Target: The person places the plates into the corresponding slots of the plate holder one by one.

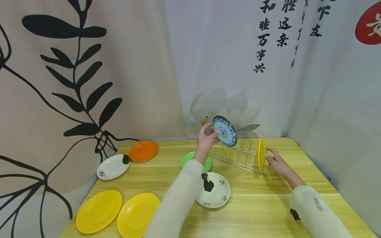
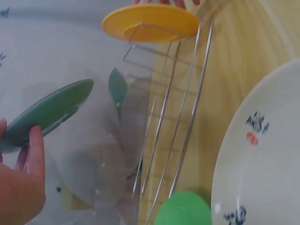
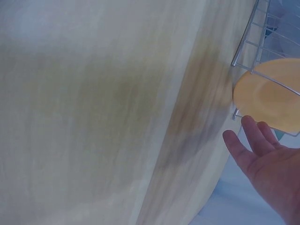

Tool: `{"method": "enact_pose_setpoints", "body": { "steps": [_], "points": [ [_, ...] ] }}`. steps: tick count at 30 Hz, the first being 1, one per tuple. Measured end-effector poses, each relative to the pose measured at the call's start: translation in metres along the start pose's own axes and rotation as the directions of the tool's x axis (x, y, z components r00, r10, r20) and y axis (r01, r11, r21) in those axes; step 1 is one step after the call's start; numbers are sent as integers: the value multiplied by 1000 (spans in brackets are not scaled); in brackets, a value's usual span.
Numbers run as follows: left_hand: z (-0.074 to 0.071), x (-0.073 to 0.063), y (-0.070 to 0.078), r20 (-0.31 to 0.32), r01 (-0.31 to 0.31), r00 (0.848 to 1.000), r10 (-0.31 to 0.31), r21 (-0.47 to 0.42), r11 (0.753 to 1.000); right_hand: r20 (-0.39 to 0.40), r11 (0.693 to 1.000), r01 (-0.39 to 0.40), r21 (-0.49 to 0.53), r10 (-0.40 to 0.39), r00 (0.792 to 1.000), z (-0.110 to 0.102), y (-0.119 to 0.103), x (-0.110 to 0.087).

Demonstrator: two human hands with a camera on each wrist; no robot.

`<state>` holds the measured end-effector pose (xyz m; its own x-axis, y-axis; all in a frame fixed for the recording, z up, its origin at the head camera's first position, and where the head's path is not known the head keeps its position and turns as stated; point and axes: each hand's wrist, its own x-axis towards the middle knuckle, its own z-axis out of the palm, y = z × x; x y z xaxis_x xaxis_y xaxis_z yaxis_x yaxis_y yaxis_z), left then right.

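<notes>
In the head view my left hand (image 1: pixel 205 140) pinches the edge of a small blue-and-white patterned plate (image 1: pixel 224 131), raised and tilted above a wire dish rack (image 1: pixel 233 158). The left wrist view shows this plate's greenish underside (image 2: pixel 51 110), with fingers beneath it. A yellow plate (image 1: pixel 261 154) stands on edge at the rack's right end. Beside it is my right hand (image 1: pixel 278 163), its fingers loosely bent by the rack's end wires. The right wrist view shows that hand (image 3: pixel 269 166) holding nothing; whether a fingertip touches the rack, I cannot tell.
Left of the rack lie a green plate (image 1: pixel 207 165) and a white flowered plate (image 1: pixel 218 195), both partly behind my left arm. Farther left are an orange plate (image 1: pixel 143 151), a white oval plate (image 1: pixel 111 168) and two yellow plates (image 1: pixel 99 211). A curtain (image 1: pixel 143 82) hangs behind the table.
</notes>
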<state>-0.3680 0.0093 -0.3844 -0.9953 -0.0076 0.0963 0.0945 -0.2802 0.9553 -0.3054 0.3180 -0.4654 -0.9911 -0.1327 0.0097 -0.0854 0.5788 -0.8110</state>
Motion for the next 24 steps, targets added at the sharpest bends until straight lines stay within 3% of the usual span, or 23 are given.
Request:
{"method": "enact_pose_setpoints", "body": {
  "steps": [7,13,24],
  "points": [
    [30,-5,-10,53,-24,998,23,22,999,7,1000,-6,-8,6,1000,-3,2,-1],
    [52,-9,-18,50,-33,998,30,67,997,12,1000,-16,-15,16,1000,-5,0,-2],
    [71,-13,-35,42,-40,999,35,120,992,0,999,-31,-14,31,1000,-2,-5,0]
  ]
}}
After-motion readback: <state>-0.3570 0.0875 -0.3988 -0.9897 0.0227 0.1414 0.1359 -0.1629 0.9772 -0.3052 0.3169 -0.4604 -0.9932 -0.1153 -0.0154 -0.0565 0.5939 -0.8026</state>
